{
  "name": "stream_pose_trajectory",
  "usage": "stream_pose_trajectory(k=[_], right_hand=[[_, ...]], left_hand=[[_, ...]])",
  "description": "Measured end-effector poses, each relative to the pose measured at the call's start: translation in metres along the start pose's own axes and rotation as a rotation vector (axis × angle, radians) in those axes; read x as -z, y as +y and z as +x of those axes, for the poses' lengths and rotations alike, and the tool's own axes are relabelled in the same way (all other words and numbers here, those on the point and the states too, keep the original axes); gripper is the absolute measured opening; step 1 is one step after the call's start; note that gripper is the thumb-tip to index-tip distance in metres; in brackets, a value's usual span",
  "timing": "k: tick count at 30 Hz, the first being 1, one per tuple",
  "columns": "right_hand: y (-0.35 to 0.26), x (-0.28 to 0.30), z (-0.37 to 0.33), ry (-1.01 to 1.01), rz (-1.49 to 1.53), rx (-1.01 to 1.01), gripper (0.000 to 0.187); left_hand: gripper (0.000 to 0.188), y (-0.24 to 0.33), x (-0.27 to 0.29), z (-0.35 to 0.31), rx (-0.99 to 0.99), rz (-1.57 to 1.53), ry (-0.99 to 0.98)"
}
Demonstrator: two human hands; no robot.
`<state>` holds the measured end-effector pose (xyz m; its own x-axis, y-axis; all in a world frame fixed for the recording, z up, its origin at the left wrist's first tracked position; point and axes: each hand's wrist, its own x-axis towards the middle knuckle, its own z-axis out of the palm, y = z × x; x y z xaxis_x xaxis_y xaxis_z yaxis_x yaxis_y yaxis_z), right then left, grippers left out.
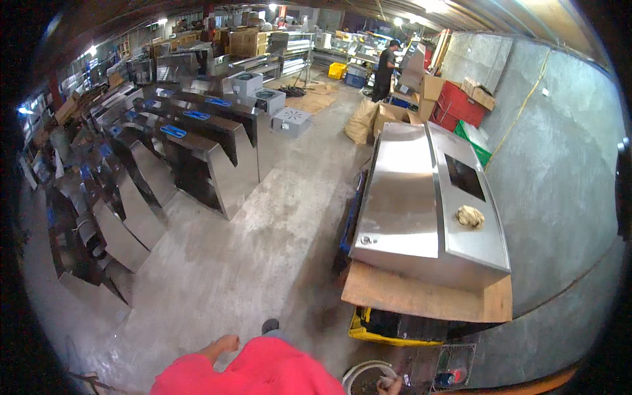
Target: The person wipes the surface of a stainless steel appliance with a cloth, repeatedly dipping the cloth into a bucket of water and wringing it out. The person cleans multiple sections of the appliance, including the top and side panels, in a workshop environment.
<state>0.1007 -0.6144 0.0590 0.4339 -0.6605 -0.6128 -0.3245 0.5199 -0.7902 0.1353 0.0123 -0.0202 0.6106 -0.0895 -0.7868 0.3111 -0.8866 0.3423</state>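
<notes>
Big cabinet: a long, shiny silver metal cabinet (401,197) lies on a flat brown wooden board (421,294), with a dark square window (465,176) in its top.
Bucket: the round, off-white bucket (351,377) sits on the floor, just off the near end of the cabinet and a bit to its left.
Done so far: the right hand (390,386) is at the bucket already — that part looks done to me.
Left to do: I see nothing lifted clear of the bucket yet, so I think the job there is only partly done.
Cloth: a crumpled, cream-coloured cloth (470,216) lies on top of the cabinet, near its close end, and no hand touches it.
Right hand: it reaches down to the bucket's right rim, short of the cabinet's near end. I can't tell if its fingers are wide or pinching something small.
Left hand: the left hand (228,343) is well to the left of the cabinet, its arm bent and its fingers curled in like a loose fist — I see no thing in it.
Body: the bright red shirt (263,368) leans forward, nearer than the cabinet.
</notes>
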Motion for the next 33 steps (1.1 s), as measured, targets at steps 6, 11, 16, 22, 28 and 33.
stream_pose_trajectory(k=[6, 11, 16, 22, 28, 33], right_hand=[[0.013, -0.216, -0.051, -0.638, -0.351, 0.073, 0.030], [-0.068, -0.363, -0.210, -0.871, -0.409, 0.407, 0.045], [-0.073, -0.396, -0.174, -0.838, -0.414, 0.640, 0.045], [-0.136, -0.417, -0.179, -0.774, -0.069, 0.345, 0.042], [-0.146, -0.440, -0.129, -1.150, -0.379, 0.581, 0.041], [-0.223, -0.470, -0.176, -1.132, -0.338, 0.968, 0.060]], left_hand=[[0.042, 0.115, 0.153, 0.051, -0.497, -0.216, 0.237], [0.046, 0.279, 0.235, -0.027, -0.582, -0.739, -0.151], [0.038, 0.309, 0.246, 0.005, -0.764, -0.871, 0.193], [0.027, 0.318, 0.309, -0.009, -0.534, -1.302, 0.308], [0.026, 0.360, 0.358, -0.041, -0.777, -1.550, 0.391], [0.026, 0.396, 0.389, -0.074, -0.718, -0.823, 0.472]])
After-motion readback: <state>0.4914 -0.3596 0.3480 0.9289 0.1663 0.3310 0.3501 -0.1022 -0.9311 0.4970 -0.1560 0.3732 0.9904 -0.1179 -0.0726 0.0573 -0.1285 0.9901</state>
